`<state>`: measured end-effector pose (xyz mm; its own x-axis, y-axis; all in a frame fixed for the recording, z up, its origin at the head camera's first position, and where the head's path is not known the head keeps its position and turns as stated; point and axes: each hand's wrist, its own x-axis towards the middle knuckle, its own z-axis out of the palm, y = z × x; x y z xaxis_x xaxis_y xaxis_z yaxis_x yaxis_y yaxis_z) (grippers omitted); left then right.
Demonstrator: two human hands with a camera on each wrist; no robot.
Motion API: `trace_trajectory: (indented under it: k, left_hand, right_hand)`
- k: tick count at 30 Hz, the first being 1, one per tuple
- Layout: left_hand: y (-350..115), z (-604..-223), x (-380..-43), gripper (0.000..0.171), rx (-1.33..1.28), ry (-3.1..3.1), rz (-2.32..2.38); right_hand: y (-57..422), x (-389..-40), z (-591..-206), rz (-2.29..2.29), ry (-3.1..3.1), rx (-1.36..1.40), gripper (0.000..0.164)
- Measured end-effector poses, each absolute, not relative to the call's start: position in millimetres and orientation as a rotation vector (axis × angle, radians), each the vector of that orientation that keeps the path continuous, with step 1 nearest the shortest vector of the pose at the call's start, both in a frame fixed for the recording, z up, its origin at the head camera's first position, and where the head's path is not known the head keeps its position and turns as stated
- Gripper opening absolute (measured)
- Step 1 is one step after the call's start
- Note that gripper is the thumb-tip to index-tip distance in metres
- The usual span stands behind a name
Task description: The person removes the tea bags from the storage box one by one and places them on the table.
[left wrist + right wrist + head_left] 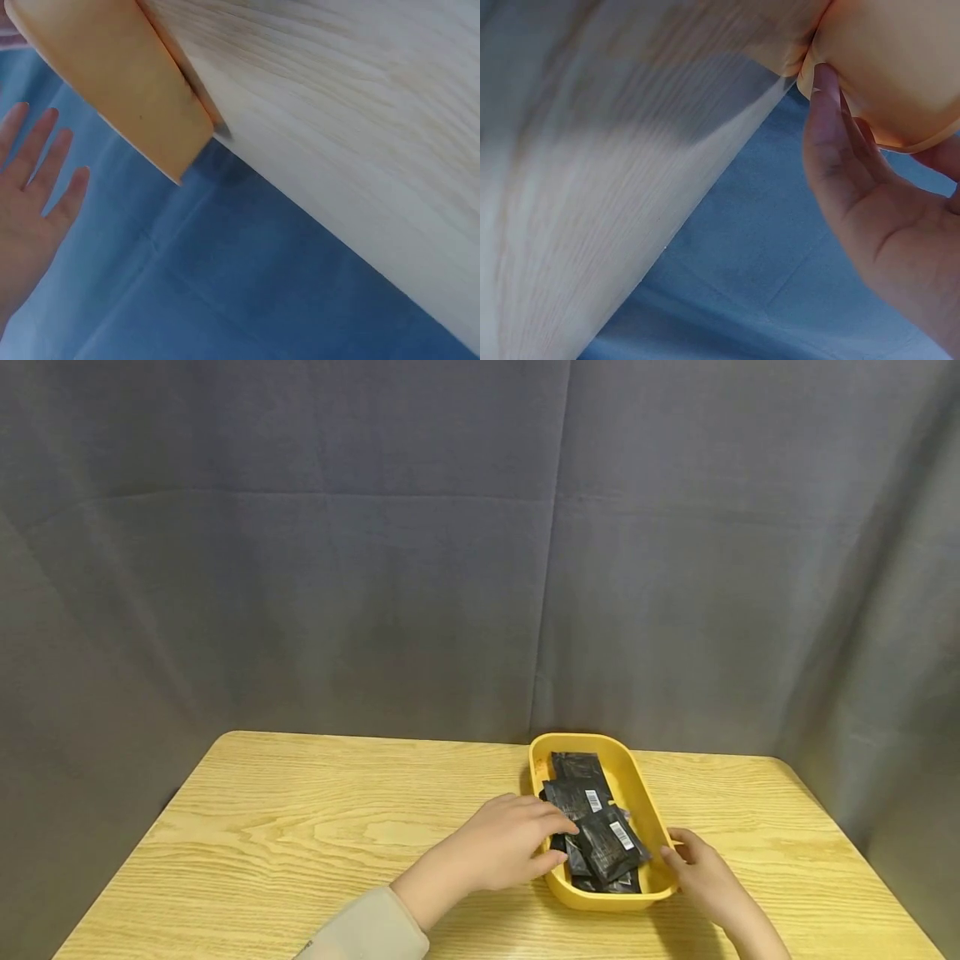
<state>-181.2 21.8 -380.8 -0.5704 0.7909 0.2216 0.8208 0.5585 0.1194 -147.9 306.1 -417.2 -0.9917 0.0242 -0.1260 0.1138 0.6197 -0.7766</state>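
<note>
A yellow plastic bin (611, 900) stands on the table, holding several flat black packets (603, 856), two with white barcode labels facing up. My left hand (506, 843) reaches over the bin's left rim, fingertips above the packets. Its fingers look straight and spread in the left wrist view, with nothing held between them. At the bin's near right corner, my right hand (708, 877) grips the wall. In the right wrist view its fingers (829, 112) lie against the outside of the bin, with the thumb up at the rim.
The wooden table (315, 827) has rounded far corners, and the bin stands right of its middle, close to the far edge. Behind and at both sides hangs a grey curtain (420, 568). A light sleeve (371, 931) covers my left forearm.
</note>
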Motion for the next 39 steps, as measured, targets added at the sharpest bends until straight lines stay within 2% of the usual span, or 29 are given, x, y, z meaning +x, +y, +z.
trace_trajectory:
  k: [6,13,22,27,35,39]
  left_hand:
    - [45,-384,-187,0.033,-1.465,-2.616,-0.168]
    - [71,-390,-197,0.036,-1.434,-2.652,-0.052]
    - [104,-399,-199,0.055,-1.444,-2.803,0.133]
    - [114,-404,-196,0.064,-1.363,-2.934,0.201]
    - [118,-408,-196,0.063,-1.287,-3.019,0.199]
    - [116,-407,-196,0.057,-1.324,-2.968,0.202]
  right_hand:
    - [307,-148,-416,-1.250,2.745,0.106,0.044]
    - [304,-147,-416,-1.166,2.798,0.072,0.041]
    - [305,-148,-417,-1.122,2.800,0.063,0.043]
    - [305,-146,-416,-1.127,2.792,0.051,0.042]
    - [305,-145,-416,-1.105,2.798,0.034,0.041]
    - [304,-145,-415,-1.105,2.809,0.035,0.041]
